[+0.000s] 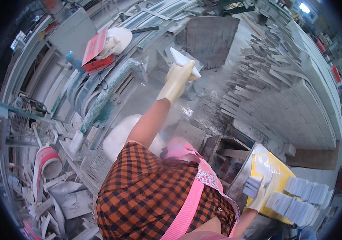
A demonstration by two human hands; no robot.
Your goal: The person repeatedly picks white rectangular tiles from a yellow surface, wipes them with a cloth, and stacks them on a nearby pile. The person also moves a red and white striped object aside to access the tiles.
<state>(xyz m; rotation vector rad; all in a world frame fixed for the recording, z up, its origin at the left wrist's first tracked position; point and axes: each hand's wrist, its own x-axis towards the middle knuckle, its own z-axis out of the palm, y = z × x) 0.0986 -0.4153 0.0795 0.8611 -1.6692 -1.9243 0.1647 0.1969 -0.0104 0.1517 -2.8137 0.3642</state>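
Stretched out ahead, my left hand (179,78) wears a cream glove and grips a flat white tile (183,62) by its edge, thumb on top. The tile is tilted above the grey work area. At the lower right, my right hand (262,195), also gloved, is beside a small stack of white tiles (252,185), its fingers stretched out. That stack lies on a yellow sheet (281,170), and a clear plastic film (263,163) covers part of the sheet. Several rows of white tiles (295,206) stand to the right of this hand.
Long pale slabs (295,108) and many thin strips (255,68) are piled at the right. A dark board (211,38) lies beyond my left hand. A red box (96,52) rests at the far left, above a red-and-white bucket (50,164) and scrap pieces.
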